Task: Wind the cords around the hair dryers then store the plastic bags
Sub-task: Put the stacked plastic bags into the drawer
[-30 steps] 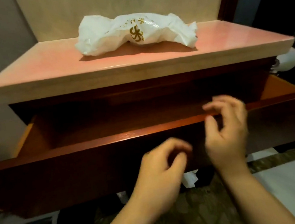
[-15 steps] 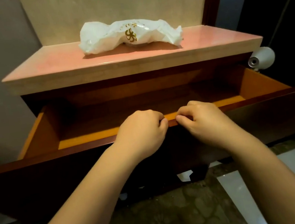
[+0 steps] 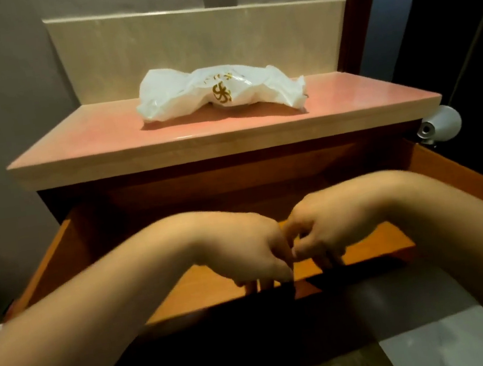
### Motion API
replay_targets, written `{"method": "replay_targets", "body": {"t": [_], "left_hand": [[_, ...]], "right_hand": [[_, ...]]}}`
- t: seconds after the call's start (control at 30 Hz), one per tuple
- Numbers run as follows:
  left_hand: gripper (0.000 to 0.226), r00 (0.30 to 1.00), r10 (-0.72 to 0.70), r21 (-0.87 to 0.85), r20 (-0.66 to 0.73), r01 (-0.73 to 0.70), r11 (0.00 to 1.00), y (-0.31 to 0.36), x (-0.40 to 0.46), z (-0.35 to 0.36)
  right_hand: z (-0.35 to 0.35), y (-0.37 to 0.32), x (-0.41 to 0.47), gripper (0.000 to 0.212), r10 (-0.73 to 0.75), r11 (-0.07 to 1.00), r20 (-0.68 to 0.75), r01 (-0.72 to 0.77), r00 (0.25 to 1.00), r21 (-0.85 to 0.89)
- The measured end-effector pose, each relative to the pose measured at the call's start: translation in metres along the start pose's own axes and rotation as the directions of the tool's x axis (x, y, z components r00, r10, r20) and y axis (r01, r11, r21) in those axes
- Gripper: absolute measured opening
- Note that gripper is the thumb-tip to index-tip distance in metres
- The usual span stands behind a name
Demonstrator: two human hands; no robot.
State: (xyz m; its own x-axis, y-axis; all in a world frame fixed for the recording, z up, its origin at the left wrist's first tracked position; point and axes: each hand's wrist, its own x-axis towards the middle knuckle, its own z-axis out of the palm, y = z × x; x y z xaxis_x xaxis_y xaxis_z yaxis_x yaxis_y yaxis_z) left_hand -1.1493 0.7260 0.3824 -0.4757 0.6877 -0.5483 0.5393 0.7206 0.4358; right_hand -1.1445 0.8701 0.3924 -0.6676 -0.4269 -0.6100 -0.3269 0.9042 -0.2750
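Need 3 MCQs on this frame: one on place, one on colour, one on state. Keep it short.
1. Where does the bag lie?
A. in the drawer
B. on the countertop
C. on the floor

2. What colour is the logo on the bag?
A. gold
B. blue
C. green

3. What state is the drawer in?
A. shut
B. pulled out
C. taken off and set on the floor

Answers:
1 B: the bag sits on the pink countertop, against the backsplash.
2 A: the printed emblem on the white plastic is gold.
3 B: the drawer's orange floor and side walls show below the countertop, with the left hand and right hand at its front edge.
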Motion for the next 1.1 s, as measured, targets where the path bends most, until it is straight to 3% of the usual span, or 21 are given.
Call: {"method": "replay_targets", "body": {"t": [0.03,0.07,0.1,0.13,0.17,0.23,0.3,0.33,0.43,0.5,0.57,0.63,0.8,0.93,1.0,1.07,1.1], "left_hand": [[0.021,1.000,-0.007,-0.085,0.022,0.009,0.996,-0.001,0.001,-0.011],[0.020,0.998,-0.018,-0.121,-0.061,0.011,0.993,-0.006,0.005,-0.025],[0.018,0.972,-0.040,-0.120,-0.230,0.013,0.993,-0.013,0.013,-0.045],[0.016,0.896,-0.067,-0.110,-0.438,0.021,0.994,-0.021,0.021,-0.065],[0.015,0.772,-0.077,-0.099,-0.631,0.018,0.995,-0.030,0.031,-0.088],[0.016,0.490,-0.099,-0.117,-0.866,-0.007,0.993,-0.049,0.049,-0.128],[0.025,0.289,-0.185,-0.177,-0.939,0.052,0.983,-0.071,0.068,-0.172],[0.034,0.249,-0.232,-0.211,-0.940,0.107,0.972,-0.084,0.077,-0.194],[0.062,0.236,-0.417,-0.341,-0.878,0.303,0.890,-0.126,0.098,-0.238],[0.077,0.252,-0.555,-0.443,-0.793,0.386,0.809,-0.151,0.107,-0.254],[0.089,0.327,-0.630,-0.515,-0.704,0.377,0.770,-0.164,0.115,-0.257],[0.095,0.411,-0.646,-0.577,-0.643,0.295,0.761,-0.171,0.126,-0.262],[0.081,0.413,-0.640,-0.562,-0.648,0.307,0.768,-0.179,0.130,-0.269],[0.056,0.503,-0.589,-0.570,-0.632,0.213,0.794,-0.178,0.116,-0.258],[0.054,0.453,-0.605,-0.588,-0.655,0.197,0.784,-0.178,0.105,-0.249],[0.078,0.296,-0.680,-0.574,-0.671,0.373,0.729,-0.186,0.095,-0.241],[0.096,0.278,-0.699,-0.566,-0.659,0.429,0.704,-0.191,0.093,-0.236]], "right_hand": [[-0.014,0.002,0.001,0.022,-0.002,1.000,-0.017,0.002,1.000,0.006],[-0.031,0.006,0.005,0.022,-0.005,1.000,-0.123,0.003,0.992,-0.019],[-0.052,0.013,0.012,0.022,-0.012,0.999,-0.300,-0.001,0.954,-0.043],[-0.072,0.020,0.022,0.022,-0.014,0.999,-0.503,-0.003,0.864,-0.033],[-0.094,0.028,0.034,0.023,-0.001,1.000,-0.679,0.012,0.734,0.010],[-0.130,0.042,0.064,0.027,0.084,0.990,-0.861,0.060,0.501,0.131],[-0.169,0.059,0.096,0.033,0.196,0.969,-0.891,0.060,0.410,0.241],[-0.190,0.068,0.111,0.035,0.243,0.959,-0.887,0.040,0.393,0.280],[-0.230,0.100,0.154,0.056,0.430,0.899,-0.818,-0.092,0.383,0.429],[-0.240,0.121,0.176,0.081,0.572,0.803,-0.692,-0.130,0.440,0.581],[-0.240,0.130,0.188,0.103,0.632,0.708,-0.587,-0.069,0.506,0.703],[-0.243,0.133,0.196,0.111,0.628,0.684,-0.570,-0.026,0.530,0.729],[-0.246,0.127,0.202,0.110,0.536,0.764,-0.611,-0.026,0.582,0.645],[-0.237,0.124,0.201,0.103,0.510,0.746,-0.618,0.050,0.598,0.664],[-0.228,0.127,0.197,0.096,0.489,0.729,-0.627,0.111,0.606,0.676],[-0.218,0.129,0.191,0.092,0.457,0.687,-0.628,0.198,0.630,0.699],[-0.213,0.128,0.187,0.091,0.441,0.670,-0.628,0.230,0.641,0.706]]}}
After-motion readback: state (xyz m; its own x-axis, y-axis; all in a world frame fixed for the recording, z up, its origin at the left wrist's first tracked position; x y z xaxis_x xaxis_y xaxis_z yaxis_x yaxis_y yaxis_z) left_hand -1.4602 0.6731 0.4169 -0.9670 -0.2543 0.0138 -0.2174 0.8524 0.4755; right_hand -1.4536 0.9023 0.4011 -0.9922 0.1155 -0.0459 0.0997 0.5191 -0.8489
